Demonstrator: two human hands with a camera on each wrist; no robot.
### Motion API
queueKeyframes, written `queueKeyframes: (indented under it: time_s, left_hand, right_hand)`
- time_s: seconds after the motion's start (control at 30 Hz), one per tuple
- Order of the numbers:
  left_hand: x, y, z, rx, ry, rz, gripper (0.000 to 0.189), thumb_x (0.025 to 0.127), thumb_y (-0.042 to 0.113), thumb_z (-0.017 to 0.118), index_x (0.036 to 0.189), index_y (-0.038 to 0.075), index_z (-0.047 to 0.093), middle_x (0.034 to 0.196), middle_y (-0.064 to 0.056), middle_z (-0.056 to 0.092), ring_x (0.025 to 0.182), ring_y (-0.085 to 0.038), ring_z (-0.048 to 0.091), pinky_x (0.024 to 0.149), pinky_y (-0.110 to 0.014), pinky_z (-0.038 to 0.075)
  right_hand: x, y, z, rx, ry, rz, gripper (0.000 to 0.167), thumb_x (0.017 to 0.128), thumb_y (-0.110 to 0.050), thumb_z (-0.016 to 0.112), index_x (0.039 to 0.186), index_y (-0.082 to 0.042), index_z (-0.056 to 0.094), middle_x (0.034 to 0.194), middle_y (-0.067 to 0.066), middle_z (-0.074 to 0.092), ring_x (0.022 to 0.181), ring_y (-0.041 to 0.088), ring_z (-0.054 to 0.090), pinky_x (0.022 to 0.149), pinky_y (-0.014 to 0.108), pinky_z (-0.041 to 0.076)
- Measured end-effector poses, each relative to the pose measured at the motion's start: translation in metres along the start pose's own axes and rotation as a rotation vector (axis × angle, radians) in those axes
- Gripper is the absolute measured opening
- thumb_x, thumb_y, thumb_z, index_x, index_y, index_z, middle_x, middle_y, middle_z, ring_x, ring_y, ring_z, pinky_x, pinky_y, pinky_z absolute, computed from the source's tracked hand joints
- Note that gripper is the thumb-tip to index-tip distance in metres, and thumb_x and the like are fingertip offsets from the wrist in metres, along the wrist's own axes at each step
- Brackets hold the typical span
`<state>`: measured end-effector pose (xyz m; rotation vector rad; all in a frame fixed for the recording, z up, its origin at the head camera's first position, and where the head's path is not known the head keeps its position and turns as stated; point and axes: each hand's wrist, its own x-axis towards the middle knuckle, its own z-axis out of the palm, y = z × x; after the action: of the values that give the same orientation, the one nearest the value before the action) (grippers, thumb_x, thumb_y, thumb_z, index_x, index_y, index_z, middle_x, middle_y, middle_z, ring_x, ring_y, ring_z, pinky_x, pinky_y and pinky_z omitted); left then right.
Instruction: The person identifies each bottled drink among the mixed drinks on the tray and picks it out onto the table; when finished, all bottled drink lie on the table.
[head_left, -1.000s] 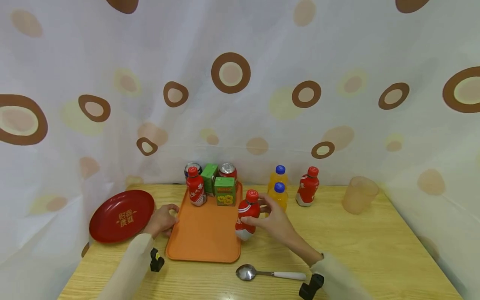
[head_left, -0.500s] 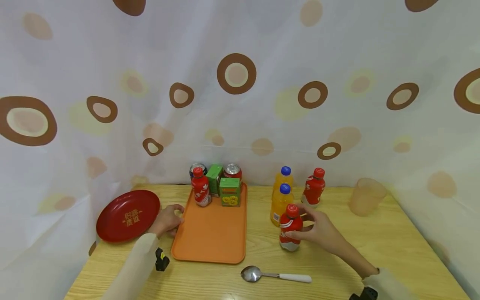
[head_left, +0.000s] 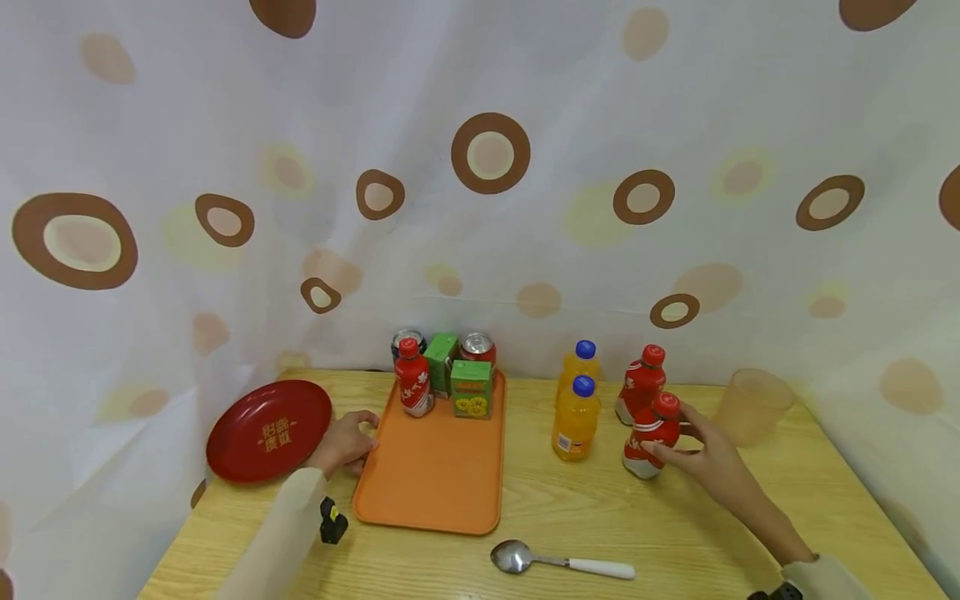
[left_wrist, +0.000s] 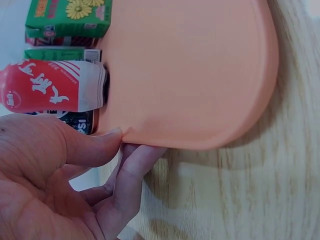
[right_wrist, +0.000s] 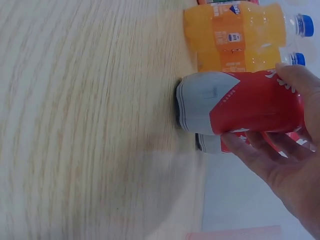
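My right hand (head_left: 716, 462) grips a red-and-white bottle (head_left: 651, 437) with a red cap, thumb on one side and fingers on the other. Its base is close over the wood in the right wrist view, where the bottle (right_wrist: 245, 102) lies sideways across the picture. A second red bottle (head_left: 642, 379) stands just behind it. At the left, my left hand (head_left: 347, 443) pinches the long edge of an orange tray (head_left: 435, 483). Its thumb (left_wrist: 100, 147) presses on the rim, with fingers curled underneath. The tray carries a red bottle (head_left: 415, 379), green drink cartons (head_left: 472, 390) and two cans (head_left: 477, 346) at its far end.
Two orange-drink bottles (head_left: 576, 421) with blue caps stand between tray and right hand. A metal spoon (head_left: 513, 557) with a white handle lies near the front. A red plate (head_left: 225, 446) sits at the left; a translucent cup (head_left: 753, 408) stands back right. A patterned curtain (head_left: 480, 250) hangs behind.
My right hand has carried the red bottle from the tray's right edge rightwards, past the orange-drink bottles, to the front of the other red bottle. The left hand keeps its hold on the tray.
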<state>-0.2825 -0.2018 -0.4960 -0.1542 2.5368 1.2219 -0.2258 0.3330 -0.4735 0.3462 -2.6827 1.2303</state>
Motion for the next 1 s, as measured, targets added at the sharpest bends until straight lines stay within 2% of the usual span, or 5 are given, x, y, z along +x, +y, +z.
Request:
queueKeyframes:
  time_s: [0.2, 0.47, 0.67, 0.83, 1.0]
  left_hand:
    - [0.001, 0.0, -0.002, -0.006, 0.004, -0.004, 0.031, 0.098, -0.001, 0.062, 0.129, -0.002, 0.058, 0.066, -0.001, 0.045, 0.045, -0.01, 0.041, 0.046, -0.025, 0.05]
    - [0.003, -0.002, 0.001, 0.06, 0.057, 0.013, 0.031, 0.097, 0.0, 0.064, 0.128, -0.001, 0.064, 0.066, -0.002, 0.05, 0.047, -0.012, 0.047, 0.047, -0.025, 0.05]
    - [0.004, -0.002, 0.004, 0.063, 0.051, -0.017, 0.034, 0.098, 0.001, 0.064, 0.132, -0.001, 0.062, 0.07, -0.004, 0.055, 0.05, -0.013, 0.047, 0.048, -0.024, 0.05]
    - [0.004, -0.003, 0.004, 0.028, 0.04, -0.021, 0.032, 0.097, -0.001, 0.063, 0.13, -0.002, 0.062, 0.067, -0.003, 0.051, 0.05, -0.013, 0.045, 0.047, -0.024, 0.048]
    - [0.004, -0.002, 0.004, 0.025, 0.041, -0.014, 0.032, 0.098, 0.0, 0.063, 0.13, -0.001, 0.062, 0.07, -0.004, 0.053, 0.049, -0.013, 0.047, 0.047, -0.025, 0.05]
  right_hand:
    - [0.003, -0.007, 0.002, -0.048, -0.006, 0.046, 0.075, 0.096, -0.019, 0.078, 0.153, 0.011, 0.04, 0.134, 0.032, 0.061, 0.115, 0.053, 0.064, 0.081, 0.029, 0.059]
    - [0.007, -0.018, -0.001, -0.12, -0.056, 0.081, 0.07, 0.096, -0.025, 0.078, 0.145, 0.012, 0.044, 0.129, 0.035, 0.061, 0.112, 0.057, 0.063, 0.085, 0.059, 0.059]
    - [0.012, -0.042, -0.01, -0.113, 0.018, 0.034, 0.075, 0.094, -0.026, 0.08, 0.147, 0.011, 0.043, 0.138, 0.032, 0.056, 0.121, 0.051, 0.058, 0.091, 0.039, 0.06]
    - [0.02, -0.072, -0.015, -0.13, 0.217, -0.135, 0.06, 0.093, -0.013, 0.08, 0.142, 0.007, 0.051, 0.134, 0.027, 0.058, 0.119, 0.046, 0.058, 0.095, 0.002, 0.038]
    - [0.032, -0.088, -0.012, -0.163, 0.32, -0.297, 0.049, 0.087, 0.003, 0.08, 0.131, 0.007, 0.059, 0.125, 0.021, 0.062, 0.109, 0.036, 0.061, 0.094, -0.003, 0.032]
